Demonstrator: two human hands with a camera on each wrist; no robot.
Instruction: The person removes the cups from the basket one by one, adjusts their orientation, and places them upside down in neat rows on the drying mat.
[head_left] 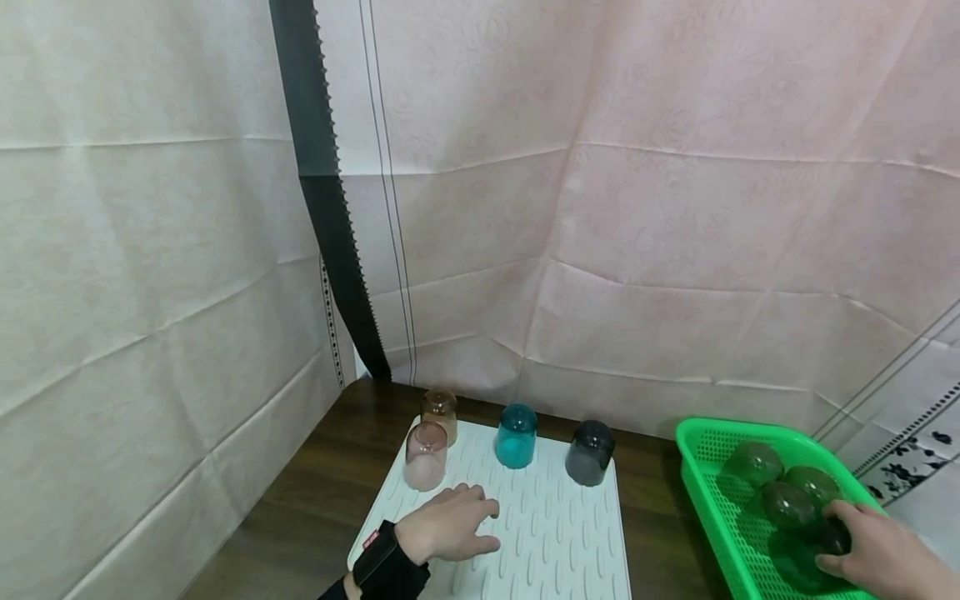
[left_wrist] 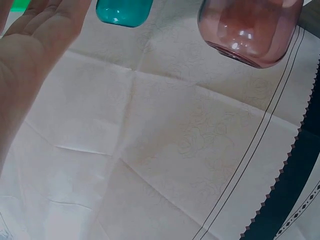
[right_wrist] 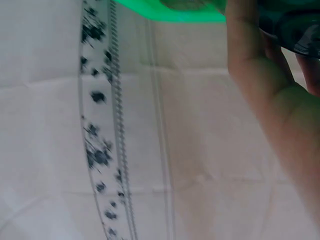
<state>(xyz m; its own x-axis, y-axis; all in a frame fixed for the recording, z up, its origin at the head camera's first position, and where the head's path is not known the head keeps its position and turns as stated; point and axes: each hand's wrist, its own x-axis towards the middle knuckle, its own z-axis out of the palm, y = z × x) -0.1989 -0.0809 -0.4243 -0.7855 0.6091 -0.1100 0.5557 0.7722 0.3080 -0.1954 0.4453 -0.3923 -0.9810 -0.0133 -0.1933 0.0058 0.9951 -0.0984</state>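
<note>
My right hand (head_left: 892,546) reaches into the green basket (head_left: 708,521) and grips a dark glass (head_left: 834,537) between thumb and fingers. The dark glass fills the top right corner of the right wrist view, partly hidden by that hand. Over the white ridged mat (head_left: 558,533), my left hand (head_left: 453,523) is held with relaxed fingers and nothing in it. Just beyond it, upside down on the mat, stand a pink glass (head_left: 426,458), an amber glass (head_left: 441,410), a teal glass (head_left: 516,437) and a dark grey glass (head_left: 590,454).
Several greenish clear glasses (head_left: 787,504) lie in the basket beside my right hand. Mat and basket sit on a dark wooden table (head_left: 288,517). Pale patterned cloth (head_left: 675,208) hangs behind and to the left, with a black strip (head_left: 330,200) at the corner.
</note>
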